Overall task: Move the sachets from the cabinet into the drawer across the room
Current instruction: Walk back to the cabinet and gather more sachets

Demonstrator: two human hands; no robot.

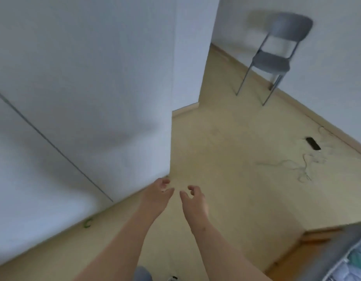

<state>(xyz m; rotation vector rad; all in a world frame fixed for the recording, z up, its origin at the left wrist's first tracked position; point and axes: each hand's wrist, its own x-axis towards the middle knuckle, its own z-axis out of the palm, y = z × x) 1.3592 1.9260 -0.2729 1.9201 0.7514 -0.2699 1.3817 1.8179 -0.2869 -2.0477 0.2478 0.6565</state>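
Floor (pixel 226 138), chair (pixel 274 57) by its far edge. Drawer (pixel 337 250), lower right corner, holds blurred items, possibly sachets (pixel 358 260). Loose cables (pixel 297 165) near the floor's right edge: likely trip hazard when crossing. Left hand (pixel 158 192) and right hand (pixel 192 199): apart, loosely curled, empty.

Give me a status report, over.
Left hand, right hand loosely curled, empty. No sachets seen in hand. Cables on floor ahead right.
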